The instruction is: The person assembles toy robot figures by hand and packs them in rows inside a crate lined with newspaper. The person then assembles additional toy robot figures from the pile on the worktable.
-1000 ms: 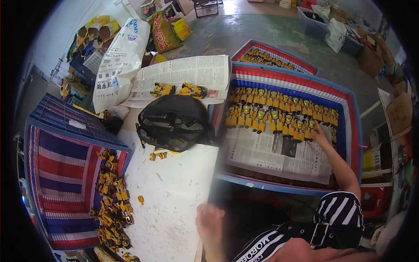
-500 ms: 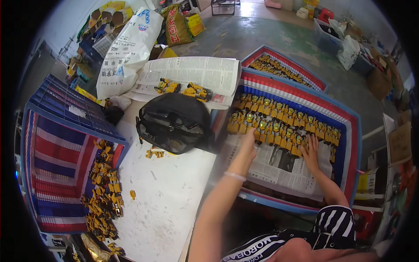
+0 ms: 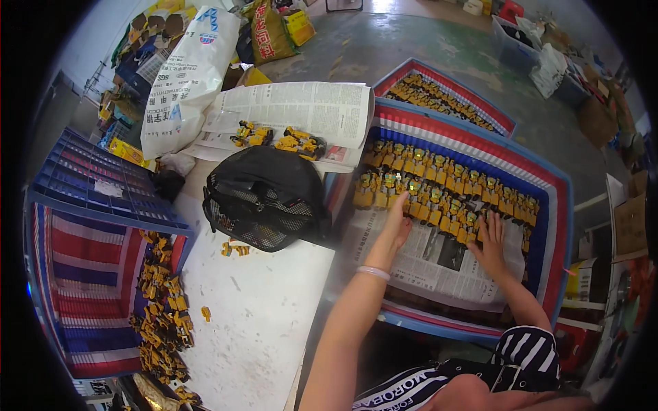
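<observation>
Two long rows of small yellow-and-black toys [image 3: 439, 198] stand side by side on newspaper inside a crate lined with red, white and blue striped sheeting [image 3: 552, 274]. My left hand [image 3: 397, 225], with a pale band on its wrist, is at the near row's left part; its fingers are stretched toward the toys and nothing shows in them. Farther right, my right hand [image 3: 489, 248] rests its spread fingers against the near side of that same row. The newspaper [image 3: 411, 264] lies under both hands.
A white table [image 3: 253, 315] at left bears a black mesh bag [image 3: 264, 195] and a few loose toys [image 3: 235, 250]. Beyond lies more newspaper [image 3: 301, 109] with toys. A tipped striped crate [image 3: 89, 294] spills toys at far left. Another filled crate [image 3: 445, 103] stands behind mine.
My left hand has shifted slightly right along the near row, and its fingers are more apart. My right hand stays at the row with fingers spread. The whole view has shifted a little.
</observation>
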Demonstrator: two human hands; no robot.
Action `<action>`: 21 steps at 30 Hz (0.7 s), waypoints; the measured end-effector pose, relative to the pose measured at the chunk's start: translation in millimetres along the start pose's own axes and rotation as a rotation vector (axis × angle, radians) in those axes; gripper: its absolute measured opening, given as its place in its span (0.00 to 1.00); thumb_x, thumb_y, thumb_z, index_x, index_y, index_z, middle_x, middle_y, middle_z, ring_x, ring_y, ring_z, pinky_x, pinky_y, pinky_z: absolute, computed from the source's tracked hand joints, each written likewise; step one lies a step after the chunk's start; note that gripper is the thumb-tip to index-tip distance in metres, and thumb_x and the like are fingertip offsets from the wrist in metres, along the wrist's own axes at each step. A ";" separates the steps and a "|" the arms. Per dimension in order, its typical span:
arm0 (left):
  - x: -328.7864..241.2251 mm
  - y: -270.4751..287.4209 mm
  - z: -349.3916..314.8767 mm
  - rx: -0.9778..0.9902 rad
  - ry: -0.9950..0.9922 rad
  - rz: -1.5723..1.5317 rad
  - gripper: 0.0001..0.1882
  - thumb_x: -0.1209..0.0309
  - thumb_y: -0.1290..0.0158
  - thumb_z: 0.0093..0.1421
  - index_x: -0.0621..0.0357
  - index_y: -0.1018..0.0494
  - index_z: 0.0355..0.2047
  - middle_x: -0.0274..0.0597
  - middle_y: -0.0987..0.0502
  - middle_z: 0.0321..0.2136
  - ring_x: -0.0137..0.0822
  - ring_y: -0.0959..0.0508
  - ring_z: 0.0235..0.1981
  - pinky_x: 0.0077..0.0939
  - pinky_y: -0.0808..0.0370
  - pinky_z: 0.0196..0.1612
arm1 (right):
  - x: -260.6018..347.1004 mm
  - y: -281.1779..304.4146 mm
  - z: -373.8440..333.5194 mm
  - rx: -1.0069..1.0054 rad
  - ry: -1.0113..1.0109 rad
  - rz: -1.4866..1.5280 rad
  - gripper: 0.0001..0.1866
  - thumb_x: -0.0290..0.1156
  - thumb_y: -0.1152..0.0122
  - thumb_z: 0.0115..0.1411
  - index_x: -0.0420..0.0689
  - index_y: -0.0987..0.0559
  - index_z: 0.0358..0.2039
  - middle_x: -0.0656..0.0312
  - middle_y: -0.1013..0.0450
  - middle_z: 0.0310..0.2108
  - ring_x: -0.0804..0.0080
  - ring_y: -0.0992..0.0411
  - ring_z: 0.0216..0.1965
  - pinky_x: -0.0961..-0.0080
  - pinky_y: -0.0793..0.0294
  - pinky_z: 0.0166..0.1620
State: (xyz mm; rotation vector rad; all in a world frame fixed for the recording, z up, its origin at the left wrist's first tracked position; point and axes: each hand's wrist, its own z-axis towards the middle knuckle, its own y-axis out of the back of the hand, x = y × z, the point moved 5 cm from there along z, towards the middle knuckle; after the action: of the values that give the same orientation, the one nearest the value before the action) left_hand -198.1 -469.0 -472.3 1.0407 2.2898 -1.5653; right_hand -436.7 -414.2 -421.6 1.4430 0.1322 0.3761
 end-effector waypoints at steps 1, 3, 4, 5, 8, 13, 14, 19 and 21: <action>-0.6 4.8 -1.2 0.011 -0.036 0.057 0.30 0.50 0.51 0.46 0.48 0.41 0.48 0.32 0.37 0.44 0.32 0.40 0.45 0.23 0.46 0.45 | 17.2 3.0 0.7 -0.030 0.113 -0.045 0.39 0.50 0.46 0.47 0.51 0.50 0.56 0.54 0.63 0.59 0.58 0.67 0.60 0.54 0.68 0.57; 9.0 27.7 9.7 -0.156 0.072 0.072 0.35 0.49 0.51 0.45 0.49 0.45 0.52 0.37 0.44 0.51 0.41 0.46 0.51 0.29 0.50 0.50 | 46.9 7.9 5.3 0.008 0.209 -0.121 0.36 0.52 0.50 0.48 0.53 0.47 0.55 0.55 0.57 0.58 0.58 0.62 0.59 0.53 0.67 0.57; 9.2 23.9 11.3 -0.076 0.063 0.055 0.38 0.48 0.51 0.45 0.51 0.48 0.53 0.40 0.49 0.54 0.45 0.51 0.54 0.33 0.54 0.53 | 44.6 5.5 8.4 0.007 0.205 -0.126 0.36 0.52 0.50 0.48 0.53 0.47 0.55 0.55 0.57 0.58 0.58 0.62 0.59 0.53 0.67 0.57; 9.4 20.2 11.4 0.003 0.052 0.039 0.40 0.48 0.51 0.45 0.53 0.51 0.54 0.43 0.54 0.56 0.49 0.57 0.57 0.37 0.59 0.55 | 46.1 -3.2 12.4 0.027 0.281 -0.177 0.33 0.51 0.52 0.50 0.54 0.46 0.55 0.56 0.56 0.57 0.59 0.61 0.59 0.53 0.66 0.57; -0.4 15.6 0.1 -0.019 0.047 0.064 0.40 0.48 0.51 0.45 0.55 0.50 0.54 0.47 0.54 0.56 0.50 0.58 0.57 0.40 0.61 0.55 | 41.4 -7.0 28.6 -0.005 0.393 -0.286 0.28 0.49 0.55 0.52 0.58 0.44 0.53 0.61 0.51 0.56 0.62 0.58 0.58 0.55 0.62 0.57; -12.8 18.3 -13.6 -0.090 0.025 0.115 0.37 0.49 0.52 0.46 0.55 0.47 0.52 0.45 0.47 0.52 0.46 0.49 0.52 0.38 0.54 0.53 | 36.0 -9.1 30.7 0.065 0.362 -0.170 0.29 0.48 0.52 0.51 0.57 0.44 0.53 0.59 0.51 0.56 0.62 0.58 0.58 0.57 0.60 0.57; -15.8 18.4 -15.2 -0.092 0.005 0.133 0.37 0.49 0.52 0.46 0.55 0.47 0.52 0.45 0.44 0.50 0.44 0.46 0.51 0.37 0.52 0.51 | 35.0 -8.0 29.4 0.068 0.343 -0.137 0.31 0.49 0.50 0.50 0.57 0.44 0.54 0.58 0.53 0.56 0.60 0.59 0.59 0.57 0.60 0.57; -30.8 -13.5 -43.5 -0.240 -0.091 0.279 0.36 0.52 0.52 0.47 0.56 0.49 0.52 0.43 0.39 0.46 0.38 0.41 0.46 0.35 0.46 0.47 | -3.0 7.5 0.6 -0.105 -0.138 0.136 0.38 0.48 0.42 0.45 0.57 0.46 0.55 0.53 0.63 0.58 0.53 0.67 0.59 0.54 0.61 0.56; -40.1 -33.5 -55.1 -0.196 -0.229 0.322 0.34 0.55 0.53 0.49 0.57 0.50 0.53 0.42 0.39 0.46 0.35 0.38 0.44 0.29 0.42 0.45 | -7.1 0.1 -4.9 0.033 -0.114 0.267 0.35 0.42 0.41 0.46 0.55 0.45 0.54 0.55 0.64 0.59 0.55 0.69 0.60 0.54 0.59 0.56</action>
State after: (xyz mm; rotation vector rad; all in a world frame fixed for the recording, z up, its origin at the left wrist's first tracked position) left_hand -176.9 -445.4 -403.3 1.0548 1.9610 -1.2367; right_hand -444.9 -411.9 -423.1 1.5153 -0.1485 0.5093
